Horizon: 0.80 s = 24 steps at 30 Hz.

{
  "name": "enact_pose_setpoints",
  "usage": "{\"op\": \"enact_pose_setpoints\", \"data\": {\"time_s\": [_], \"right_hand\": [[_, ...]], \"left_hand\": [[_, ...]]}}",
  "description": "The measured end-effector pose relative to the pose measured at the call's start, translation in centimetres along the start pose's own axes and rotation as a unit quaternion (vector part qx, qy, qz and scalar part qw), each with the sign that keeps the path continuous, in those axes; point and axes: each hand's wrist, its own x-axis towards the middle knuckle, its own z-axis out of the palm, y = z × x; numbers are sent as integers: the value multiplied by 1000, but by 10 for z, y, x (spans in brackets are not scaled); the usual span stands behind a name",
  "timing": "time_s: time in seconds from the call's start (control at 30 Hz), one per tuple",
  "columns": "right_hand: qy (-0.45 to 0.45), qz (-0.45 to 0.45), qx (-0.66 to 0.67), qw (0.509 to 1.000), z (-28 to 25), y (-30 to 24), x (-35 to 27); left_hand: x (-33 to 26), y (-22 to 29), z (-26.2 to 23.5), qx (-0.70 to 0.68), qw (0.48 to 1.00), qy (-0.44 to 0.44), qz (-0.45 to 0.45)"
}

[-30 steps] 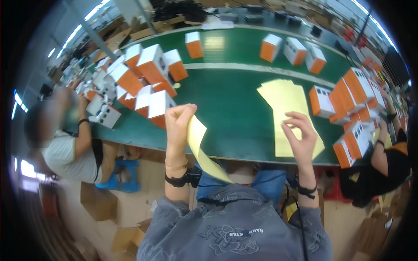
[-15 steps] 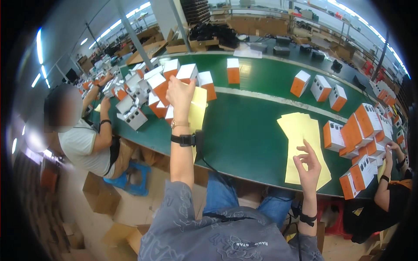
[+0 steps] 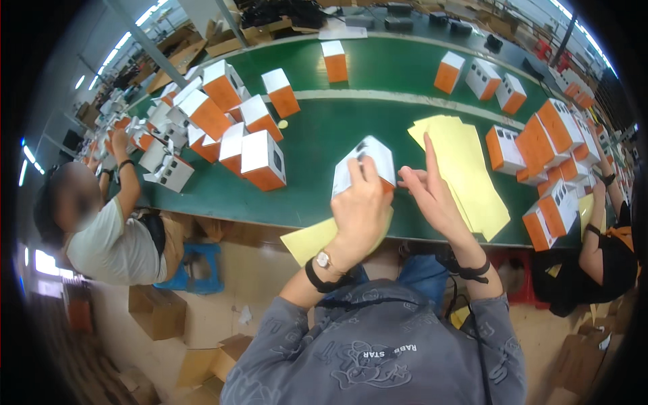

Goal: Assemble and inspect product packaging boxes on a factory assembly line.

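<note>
My left hand point(image 3: 361, 212) grips a small white and orange box point(image 3: 376, 150) over the near part of the green table, its fingers across the white face. A yellow paper sheet point(image 3: 307, 241) sticks out beneath the same hand and hangs past the table's edge; how it is held is hidden. Just right of the box is my right hand point(image 3: 434, 196), open, with the index finger stretched out and nothing in it. Beside that hand lies a fanned pile of yellow sheets point(image 3: 469, 172) on the table.
Several white and orange boxes point(image 3: 263, 162) are grouped at the left, and more boxes point(image 3: 550, 138) are stacked at the right. A single box point(image 3: 334, 62) stands farther back. One person point(image 3: 115, 229) works at the left, another point(image 3: 597, 263) at the right.
My left hand has come from the box group at the left to the middle, now with a box and the yellow sheet. My right hand has moved left, toward the box.
</note>
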Motion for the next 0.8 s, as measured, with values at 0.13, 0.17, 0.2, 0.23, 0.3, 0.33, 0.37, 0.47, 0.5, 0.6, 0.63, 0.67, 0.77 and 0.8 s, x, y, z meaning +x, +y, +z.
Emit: {"op": "enact_pose_setpoints", "data": {"time_s": [0.13,0.17,0.2,0.23,0.3,0.33,0.37,0.47,0.5,0.6,0.63,0.67,0.77,0.8], "right_hand": [[-4,60,-135,989,4,45,-7],[16,60,-150,987,2,54,-9],[19,70,-151,986,4,50,-12],[14,56,-172,983,9,41,-13],[3,36,-201,979,17,37,-8],[8,42,-201,979,15,42,-5],[-5,12,-174,985,12,49,-2],[-39,-8,-32,999,-9,57,14],[-23,0,-24,999,-17,47,18],[66,-43,-121,990,-46,32,28],[95,-73,-140,983,-50,30,31],[94,-70,-142,983,-53,28,31],[60,-42,-70,995,-55,25,34],[61,-41,-72,995,-55,24,32]], "left_hand": [[-14,-11,-8,-25,999,-35,32],[-5,-20,-13,-13,999,-49,-7],[2,-34,-8,-21,998,-56,-24],[6,-52,2,-44,997,-64,2],[-2,-64,18,-69,994,-79,31],[-9,-63,22,-123,986,-109,2],[-17,-62,24,-176,974,-138,-27],[-33,-63,6,-217,955,-199,-29],[-34,-68,2,-206,956,-204,-40],[-16,-80,14,-293,949,-91,-71],[-3,-85,19,-326,939,-91,-61],[10,-88,25,-359,928,-91,-51],[42,-91,50,-362,920,-147,-17],[47,-90,57,-364,919,-148,-17]]}}
